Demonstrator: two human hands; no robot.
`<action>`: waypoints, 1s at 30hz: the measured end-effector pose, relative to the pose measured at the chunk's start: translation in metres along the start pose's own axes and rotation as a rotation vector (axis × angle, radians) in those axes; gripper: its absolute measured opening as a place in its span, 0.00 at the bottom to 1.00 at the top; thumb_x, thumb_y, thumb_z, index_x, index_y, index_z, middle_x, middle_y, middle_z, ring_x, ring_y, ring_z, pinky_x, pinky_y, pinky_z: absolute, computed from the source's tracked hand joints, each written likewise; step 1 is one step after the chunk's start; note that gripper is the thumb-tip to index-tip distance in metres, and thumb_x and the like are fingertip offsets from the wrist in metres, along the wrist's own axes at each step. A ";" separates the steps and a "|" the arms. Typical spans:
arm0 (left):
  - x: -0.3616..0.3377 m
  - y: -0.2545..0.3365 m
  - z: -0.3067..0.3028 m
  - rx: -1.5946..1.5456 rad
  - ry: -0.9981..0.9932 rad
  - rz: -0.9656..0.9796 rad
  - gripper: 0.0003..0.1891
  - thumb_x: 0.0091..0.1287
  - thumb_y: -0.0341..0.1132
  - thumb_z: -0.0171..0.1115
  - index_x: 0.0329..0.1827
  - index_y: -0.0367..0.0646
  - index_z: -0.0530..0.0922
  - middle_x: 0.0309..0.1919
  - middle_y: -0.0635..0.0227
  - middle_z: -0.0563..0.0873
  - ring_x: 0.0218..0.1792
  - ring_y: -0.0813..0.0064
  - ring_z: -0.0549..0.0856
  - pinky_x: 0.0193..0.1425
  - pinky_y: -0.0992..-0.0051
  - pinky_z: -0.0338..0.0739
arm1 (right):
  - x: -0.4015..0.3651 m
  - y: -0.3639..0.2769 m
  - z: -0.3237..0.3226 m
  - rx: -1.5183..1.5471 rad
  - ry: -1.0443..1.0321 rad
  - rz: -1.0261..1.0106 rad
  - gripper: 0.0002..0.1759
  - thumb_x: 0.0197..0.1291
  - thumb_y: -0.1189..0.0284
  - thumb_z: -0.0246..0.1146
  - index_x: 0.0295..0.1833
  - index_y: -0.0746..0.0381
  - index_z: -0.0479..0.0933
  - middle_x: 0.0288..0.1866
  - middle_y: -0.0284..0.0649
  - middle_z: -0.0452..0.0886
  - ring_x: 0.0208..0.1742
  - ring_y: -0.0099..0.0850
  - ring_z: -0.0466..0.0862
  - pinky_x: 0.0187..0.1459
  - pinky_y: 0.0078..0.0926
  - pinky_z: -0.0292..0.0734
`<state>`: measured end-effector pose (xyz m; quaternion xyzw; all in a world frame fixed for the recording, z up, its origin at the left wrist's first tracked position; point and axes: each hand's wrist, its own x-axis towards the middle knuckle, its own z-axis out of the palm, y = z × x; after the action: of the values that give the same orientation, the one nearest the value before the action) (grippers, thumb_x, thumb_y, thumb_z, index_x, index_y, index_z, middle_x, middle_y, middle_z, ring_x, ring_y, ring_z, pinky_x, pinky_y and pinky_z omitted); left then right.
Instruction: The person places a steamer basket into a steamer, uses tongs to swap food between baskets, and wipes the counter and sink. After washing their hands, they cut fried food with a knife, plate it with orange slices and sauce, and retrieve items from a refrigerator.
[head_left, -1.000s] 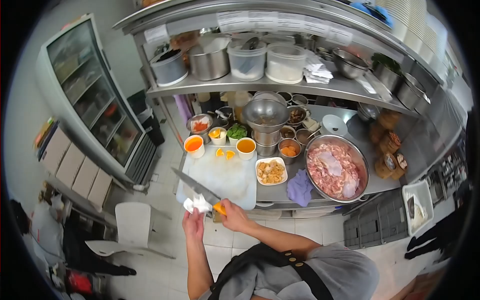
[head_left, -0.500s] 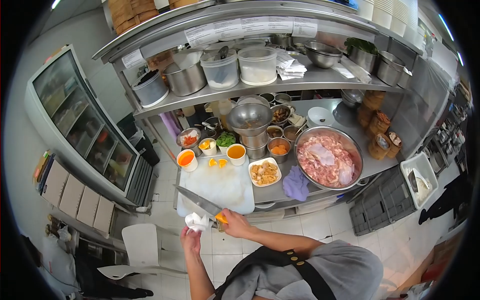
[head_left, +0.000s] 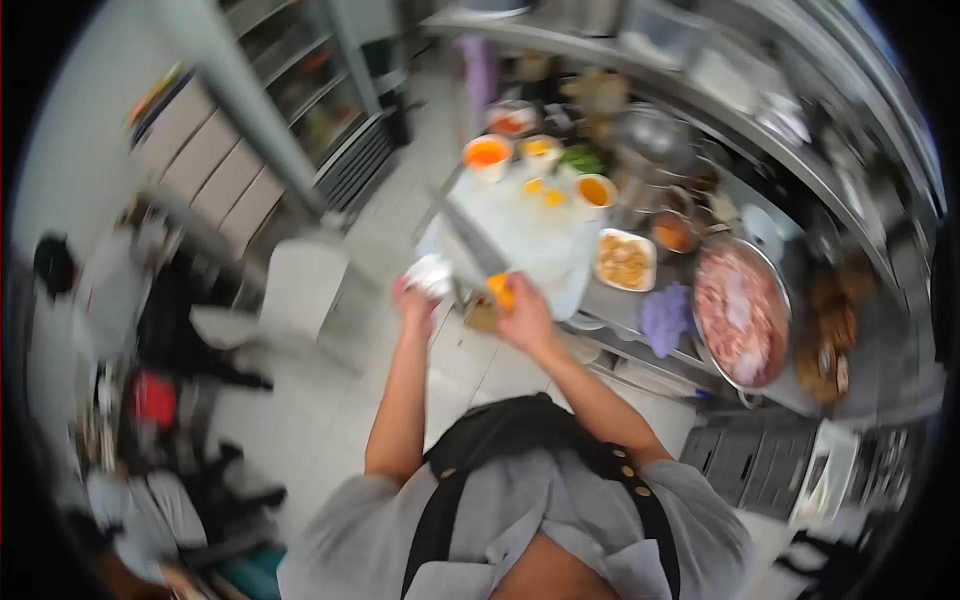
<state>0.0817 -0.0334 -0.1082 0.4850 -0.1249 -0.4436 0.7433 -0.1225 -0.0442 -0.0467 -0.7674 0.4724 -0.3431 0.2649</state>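
Note:
My right hand (head_left: pixel 528 318) is closed around the yellow-orange handle of a large kitchen knife (head_left: pixel 472 238), its blade pointing up and left over the near-left part of a white cutting board (head_left: pixel 558 255). A crumpled white paper towel (head_left: pixel 430 275) is pinched in my left hand (head_left: pixel 413 304), just left of the knife. Both hands are off the board's near edge. Yellow-orange pieces (head_left: pixel 553 197) lie at the board's far side, by a cup of orange liquid (head_left: pixel 488 153) and a cup of amber liquid (head_left: pixel 596 191). Motion blurs the view.
Right of the board are a white dish of yellowish food (head_left: pixel 626 262), a purple cloth (head_left: pixel 666 318) and a metal bowl of raw meat (head_left: pixel 741 310). A white chair (head_left: pixel 303 288) stands left of me. Two other people (head_left: pixel 105 290) are at the far left. A shelf overhangs the counter.
My view has swung left and down, so the counter sits further right and the people at left show more. Both hands still hold the knife and paper towel.

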 end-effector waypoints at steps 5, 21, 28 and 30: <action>-0.032 0.011 0.030 -0.277 0.053 -0.076 0.19 0.63 0.23 0.58 0.58 0.37 0.69 0.45 0.60 0.81 0.40 0.70 0.83 0.37 0.70 0.79 | 0.008 -0.015 0.030 0.040 -0.078 -0.098 0.19 0.46 0.79 0.64 0.44 0.63 0.64 0.39 0.53 0.76 0.42 0.54 0.77 0.42 0.48 0.72; 0.002 0.041 0.020 1.069 -0.154 1.073 0.08 0.48 0.23 0.67 0.31 0.44 0.85 0.30 0.64 0.79 0.37 0.62 0.77 0.40 0.69 0.73 | 0.007 -0.028 0.025 -0.114 -0.220 -0.337 0.15 0.43 0.82 0.63 0.39 0.67 0.70 0.34 0.52 0.77 0.39 0.50 0.77 0.39 0.45 0.74; 0.107 0.090 -0.049 1.112 0.170 1.020 0.05 0.52 0.27 0.68 0.31 0.39 0.84 0.29 0.61 0.82 0.33 0.62 0.80 0.38 0.69 0.75 | -0.011 -0.017 -0.023 -0.111 -0.201 -0.352 0.17 0.44 0.81 0.64 0.43 0.66 0.71 0.38 0.51 0.79 0.40 0.49 0.77 0.40 0.43 0.75; 0.114 0.103 -0.065 0.972 0.390 0.675 0.05 0.55 0.30 0.67 0.29 0.37 0.83 0.29 0.62 0.83 0.33 0.66 0.81 0.38 0.69 0.75 | -0.014 -0.014 -0.039 -0.057 -0.170 -0.320 0.18 0.46 0.80 0.64 0.45 0.66 0.72 0.40 0.52 0.79 0.39 0.50 0.78 0.41 0.44 0.75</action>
<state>0.2430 -0.0691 -0.0829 0.7737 -0.3208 0.0201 0.5460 -0.1500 -0.0286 -0.0160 -0.8662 0.3297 -0.3013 0.2241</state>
